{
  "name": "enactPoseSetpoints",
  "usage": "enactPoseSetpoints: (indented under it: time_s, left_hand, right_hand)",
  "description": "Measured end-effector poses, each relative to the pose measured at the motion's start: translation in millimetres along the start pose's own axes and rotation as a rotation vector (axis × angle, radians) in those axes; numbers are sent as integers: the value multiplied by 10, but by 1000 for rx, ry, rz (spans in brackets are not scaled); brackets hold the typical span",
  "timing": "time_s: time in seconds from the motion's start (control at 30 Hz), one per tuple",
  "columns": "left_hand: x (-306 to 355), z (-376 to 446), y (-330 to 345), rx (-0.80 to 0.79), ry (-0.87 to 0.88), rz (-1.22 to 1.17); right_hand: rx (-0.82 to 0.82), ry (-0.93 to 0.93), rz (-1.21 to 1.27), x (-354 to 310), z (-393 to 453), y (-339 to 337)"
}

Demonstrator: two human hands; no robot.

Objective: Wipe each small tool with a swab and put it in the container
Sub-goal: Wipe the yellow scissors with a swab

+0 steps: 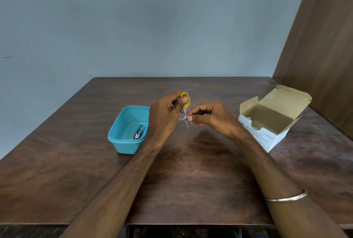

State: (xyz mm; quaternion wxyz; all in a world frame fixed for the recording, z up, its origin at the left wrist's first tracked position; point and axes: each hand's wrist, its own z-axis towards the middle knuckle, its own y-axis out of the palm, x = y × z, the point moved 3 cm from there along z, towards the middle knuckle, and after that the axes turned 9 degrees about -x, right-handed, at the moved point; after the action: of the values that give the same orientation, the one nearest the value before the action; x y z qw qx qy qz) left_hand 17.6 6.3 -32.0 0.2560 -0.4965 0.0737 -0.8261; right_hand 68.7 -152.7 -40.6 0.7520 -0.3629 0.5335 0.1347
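Small scissors (pixel 185 110) with yellow handles are held above the middle of the table, blades open and pointing down. My left hand (pixel 166 115) grips the handles, thumb through a yellow loop. My right hand (pixel 208 117) pinches the blades near the pivot; whether a swab lies between its fingertips is too small to tell. A teal plastic container (pixel 122 142) stands just left of my left hand, with metal nail clippers (pixel 138 133) lying inside.
A white cardboard box of alcohol swabs (pixel 267 134) stands open at the right, flaps up. The dark wooden table (pixel 191 180) meets a grey wall behind and a brown wooden panel (pixel 321 47) on the right.
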Motion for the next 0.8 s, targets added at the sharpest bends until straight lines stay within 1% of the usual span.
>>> enactPoseSetpoints:
  time_s: [0.2, 0.43, 0.57, 0.67, 0.8]
  left_hand:
    - [-12, 12, -24, 33, -16, -24]
    - [12, -7, -6, 13, 15, 34]
    - [15, -10, -25, 40, -13, 21]
    - [25, -15, -17, 39, -16, 21]
    - [37, -25, -14, 39, 1, 23]
  right_hand:
    - [10, 34, -16, 30, -21, -87]
    - [-2, 28, -7, 18, 6, -12]
    - [8, 48, -21, 33, -16, -89]
    - [20, 44, -21, 41, -13, -90]
    - [-3, 27, -27, 29, 6, -24]
